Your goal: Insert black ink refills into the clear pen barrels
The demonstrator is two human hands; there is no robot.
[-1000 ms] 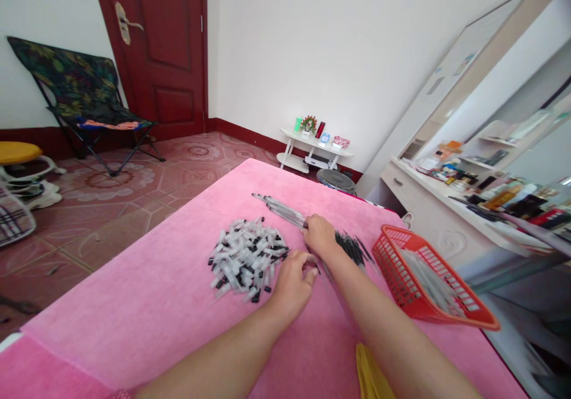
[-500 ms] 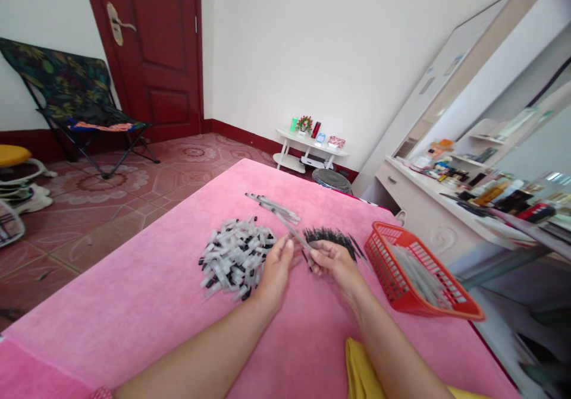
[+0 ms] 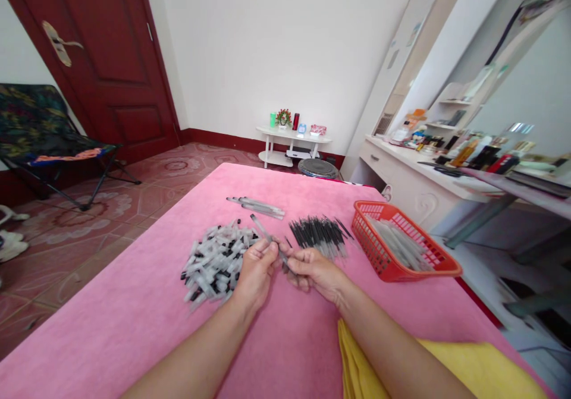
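A slim translucent pen (image 3: 260,225) with a dark tip slants between my hands, its far end pointing up and left. My left hand (image 3: 257,268) is closed around its middle. The fingers of my right hand (image 3: 314,269) pinch its near end, partly hiding it. Left of my left hand lies a heap of clear and black pen caps (image 3: 218,259). Black-tipped pen refills (image 3: 319,232) are spread just beyond my right hand. Farther off, several capped pens (image 3: 259,206) lie side by side.
A red plastic basket (image 3: 405,273) holding clear pen barrels (image 3: 397,241) stands at the right on the pink cloth (image 3: 147,304). Yellow fabric (image 3: 482,366) lies near my right forearm. Beyond the table are a low white stand (image 3: 289,132) and a cluttered dressing table (image 3: 419,188).
My view has turned slightly to the right. The pen now sits lower between my hands, with my left hand gripping its middle and my right hand at its near end.
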